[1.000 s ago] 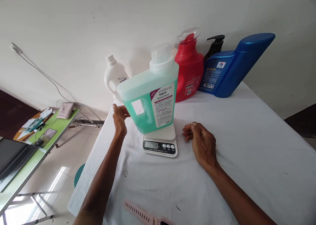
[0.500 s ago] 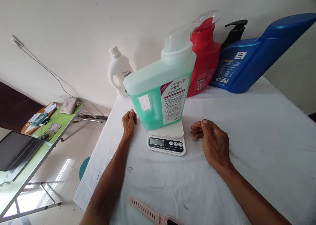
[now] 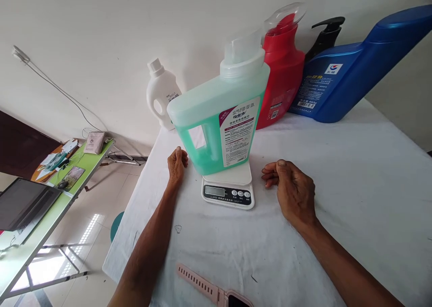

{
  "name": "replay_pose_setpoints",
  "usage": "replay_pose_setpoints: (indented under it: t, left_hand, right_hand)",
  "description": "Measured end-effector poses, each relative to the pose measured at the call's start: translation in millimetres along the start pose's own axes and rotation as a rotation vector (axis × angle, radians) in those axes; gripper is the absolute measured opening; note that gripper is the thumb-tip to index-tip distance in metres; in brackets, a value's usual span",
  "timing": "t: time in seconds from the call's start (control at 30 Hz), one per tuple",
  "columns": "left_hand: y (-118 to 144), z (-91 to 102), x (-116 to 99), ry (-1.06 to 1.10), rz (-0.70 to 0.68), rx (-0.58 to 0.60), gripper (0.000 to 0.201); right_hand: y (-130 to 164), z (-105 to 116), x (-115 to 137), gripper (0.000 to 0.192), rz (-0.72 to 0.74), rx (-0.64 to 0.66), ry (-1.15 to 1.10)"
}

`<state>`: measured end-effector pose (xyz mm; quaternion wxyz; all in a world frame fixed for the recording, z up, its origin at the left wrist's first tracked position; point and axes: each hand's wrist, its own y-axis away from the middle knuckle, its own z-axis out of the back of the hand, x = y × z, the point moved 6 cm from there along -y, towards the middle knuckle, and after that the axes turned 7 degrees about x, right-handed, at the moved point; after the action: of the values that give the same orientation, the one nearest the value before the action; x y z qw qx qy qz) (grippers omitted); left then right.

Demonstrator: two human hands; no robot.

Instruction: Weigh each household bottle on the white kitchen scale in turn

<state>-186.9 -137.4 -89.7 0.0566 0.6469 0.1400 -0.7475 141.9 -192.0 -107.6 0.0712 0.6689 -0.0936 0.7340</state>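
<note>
A large jug of green liquid (image 3: 216, 118) with a clear cap stands on a small white kitchen scale (image 3: 228, 189) on the white-covered table (image 3: 354, 185). My left hand (image 3: 177, 163) rests on the cloth just left of the jug, fingers curled, holding nothing. On the cloth to the right of the scale lies my right hand (image 3: 292, 191), its fingers loosely curled and empty. Neither hand touches the jug.
Along the wall behind stand a white bottle (image 3: 161, 95), a red bottle (image 3: 282, 68), a black pump bottle (image 3: 324, 35) and a big blue bottle (image 3: 354, 68). A pink watch (image 3: 212, 291) lies at the near edge. A green side table (image 3: 37, 217) with a laptop stands left.
My left hand came down from beside the jug's handle and now rests on the cloth. The view shifted slightly closer; the right hand stayed put.
</note>
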Motion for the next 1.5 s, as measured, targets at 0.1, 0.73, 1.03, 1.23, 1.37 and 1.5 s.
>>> replay_pose_setpoints:
  t: [0.1,0.73,1.03,1.23,1.37,1.5]
  left_hand:
    - [-0.2,3.8,-12.5,0.132,-0.024,-0.066,0.075]
    - [15.5,-58.5,-171.7,0.35,-0.242,0.014,0.064]
    - [-12.3,-130.3,-212.8,0.404,-0.285,0.051,0.062]
    - [-33.6,-214.6,-188.1,0.416,-0.109,0.15,0.061]
    - [-40.2,-256.3,-166.6,0.435,-0.018,0.185,0.066]
    - [-42.5,-277.0,-159.1,0.401,-0.045,0.173,0.067]
  right_hand:
    - [-0.5,0.3,-0.1,0.065,0.009,-0.009,0.003]
    - [9.9,-0.6,18.2,0.072,0.085,-0.002,-0.071]
    - [8.2,6.9,20.4,0.069,0.105,-0.081,-0.087]
    - [8.1,9.5,22.1,0.069,0.125,-0.097,-0.078]
    - [7.4,10.2,21.1,0.069,0.124,-0.105,-0.075]
    - [7.6,10.3,19.4,0.069,0.12,-0.112,-0.066]
